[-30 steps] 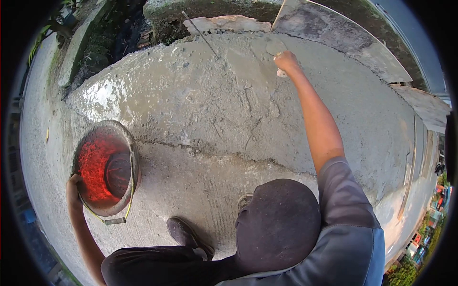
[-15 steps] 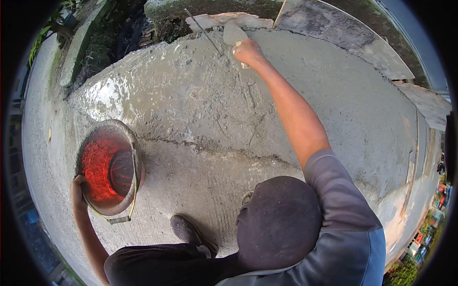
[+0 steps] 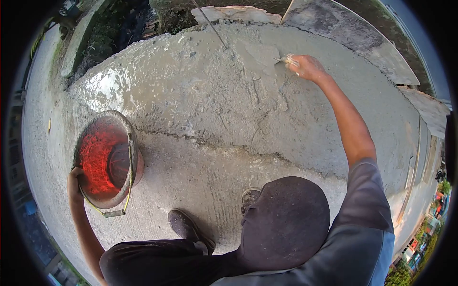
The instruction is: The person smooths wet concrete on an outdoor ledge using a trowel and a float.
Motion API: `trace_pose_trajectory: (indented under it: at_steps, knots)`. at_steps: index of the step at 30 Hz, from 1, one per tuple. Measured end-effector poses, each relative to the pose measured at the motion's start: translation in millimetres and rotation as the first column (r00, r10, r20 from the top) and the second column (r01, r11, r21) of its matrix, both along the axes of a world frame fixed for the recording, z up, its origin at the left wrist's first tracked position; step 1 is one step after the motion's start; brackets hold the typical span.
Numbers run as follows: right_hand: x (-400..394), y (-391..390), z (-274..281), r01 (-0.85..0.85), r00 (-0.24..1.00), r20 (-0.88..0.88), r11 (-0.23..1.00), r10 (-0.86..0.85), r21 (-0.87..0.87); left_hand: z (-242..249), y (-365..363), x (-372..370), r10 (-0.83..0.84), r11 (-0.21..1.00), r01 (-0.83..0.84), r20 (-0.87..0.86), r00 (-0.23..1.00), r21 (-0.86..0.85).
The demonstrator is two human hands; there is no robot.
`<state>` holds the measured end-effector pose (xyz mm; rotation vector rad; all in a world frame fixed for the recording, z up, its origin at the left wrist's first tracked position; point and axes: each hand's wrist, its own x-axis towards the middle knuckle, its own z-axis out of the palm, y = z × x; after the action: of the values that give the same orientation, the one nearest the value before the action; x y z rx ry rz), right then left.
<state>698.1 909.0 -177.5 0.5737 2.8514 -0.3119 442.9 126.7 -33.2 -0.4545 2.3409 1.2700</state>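
My left hand [image 3: 74, 183] is closed on the rim of a bucket [image 3: 94, 162] at the left. The bucket is tilted so its red inside shows, and its wire handle hangs down on the near side. My right hand [image 3: 307, 66] grips the handle of a trowel [image 3: 261, 56], fingers wrapped round it and smeared with grey. The trowel's blade lies flat on wet concrete [image 3: 200, 90], pointing left. Rough, lumpy concrete lies left of the blade, and a smoother stretch spreads to the right.
A thin rod [image 3: 208, 23] stands at a slant in the concrete near the far edge. Boards [image 3: 353, 35] border the far side. A dark ditch [image 3: 129, 33] lies at the upper left. Both my shoes [image 3: 183, 224] stand on ridged hard pavement [image 3: 162, 190].
My right hand has swept the trowel right and nearer to me, and the blade now points left rather than away. My left hand still holds the bucket, shifted slightly.
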Motion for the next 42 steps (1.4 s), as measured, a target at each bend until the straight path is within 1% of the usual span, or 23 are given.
trace_pose_trajectory:
  at_steps: [1,3,6,9,11,12,15,18,19,21,22,24,25,27,30,32,35,38,41,42]
  knots:
    - [-17.0,8.0,-2.2,0.013,1.0,-0.001,1.0,-0.013,-0.004,0.6,2.2,0.5,0.018,1.0,-0.018,-0.012,1.0,0.005]
    - [-45.2,25.2,-17.7,0.027,0.991,-0.13,1.0,-0.027,0.003,0.0,7.9,1.0,0.051,0.999,-0.051,-0.031,0.998,0.019]
    - [-81.6,31.2,-22.3,0.104,0.987,-0.133,0.989,-0.089,0.106,3.7,14.3,3.2,0.01,1.0,-0.01,-0.039,0.999,-0.019]
    - [-84.9,19.8,-14.6,0.336,0.935,-0.095,0.939,-0.342,-0.068,9.9,15.6,6.4,-0.038,0.996,0.038,0.005,0.999,-0.077]
    - [-77.5,-3.2,-3.8,0.484,0.867,0.0,0.841,-0.499,-0.244,7.1,9.3,5.4,0.008,0.999,-0.008,0.002,1.0,-0.043]
    - [-72.1,-14.4,-3.9,0.56,0.818,0.068,0.764,-0.571,-0.322,4.7,7.9,5.5,0.023,0.999,-0.023,0.008,1.0,-0.031]
    - [-83.7,-41.8,-23.1,0.493,0.853,-0.02,0.817,-0.522,-0.299,-1.0,8.9,4.6,0.065,0.998,-0.066,-0.029,0.997,-0.016]
    - [-107.2,-70.7,-55.1,0.326,0.927,-0.15,0.936,-0.344,-0.134,2.3,8.3,-2.3,0.01,0.998,-0.01,0.0,1.0,-0.057]
    - [-98.2,-81.9,-36.8,0.361,0.92,-0.069,0.902,-0.387,-0.238,3.1,16.0,1.0,0.038,0.998,-0.039,-0.026,0.999,-0.051]
    - [-77.0,-106.7,-6.1,0.418,0.904,0.103,0.803,-0.415,-0.425,12.7,25.9,4.5,0.0,0.998,0.0,-0.002,1.0,-0.064]
    - [-69.5,-104.7,-11.8,0.428,0.889,0.032,0.805,-0.457,-0.41,14.1,24.4,6.8,-0.016,0.997,0.017,0.016,1.0,-0.073]
    - [-42.8,-93.9,-27.7,0.464,0.837,-0.104,0.799,-0.537,-0.382,6.3,8.3,3.6,0.013,0.999,-0.012,0.027,1.0,-0.034]
    - [-38.3,-92.8,-37.2,0.461,0.848,-0.095,0.813,-0.522,-0.354,3.9,5.4,3.2,0.019,1.0,-0.019,0.028,0.999,-0.011]
    - [-34.7,-90.7,-49.7,0.454,0.863,-0.087,0.84,-0.497,-0.299,0.4,4.7,8.2,0.029,0.999,-0.029,0.002,1.0,-0.033]
    - [-35.7,-145.3,-36.6,0.333,0.919,-0.121,0.901,-0.376,-0.277,-5.0,-0.5,8.1,0.058,0.998,-0.058,-0.03,0.998,-0.021]
    - [-37.1,-176.0,-35.8,0.291,0.938,-0.084,0.897,-0.335,-0.332,-4.2,1.5,7.8,0.058,0.998,-0.059,-0.031,0.998,-0.001]
    - [-19.9,-210.9,-4.6,0.17,0.977,-0.053,0.899,-0.209,-0.402,0.8,3.1,14.1,0.038,0.999,-0.038,-0.019,0.999,0.008]
    - [10.7,-210.1,0.6,-0.029,0.999,-0.03,0.942,0.02,-0.335,-3.9,-1.2,16.7,0.053,0.998,-0.052,-0.037,0.998,0.019]
    - [55.9,-174.2,1.2,-0.198,0.975,-0.136,0.966,0.177,-0.165,-6.5,0.2,24.6,0.088,0.996,-0.087,-0.052,0.995,0.016]
    - [66.7,-154.0,2.9,-0.221,0.971,-0.128,0.965,0.204,-0.138,-3.8,2.5,26.4,0.087,0.996,-0.086,-0.048,0.995,0.018]
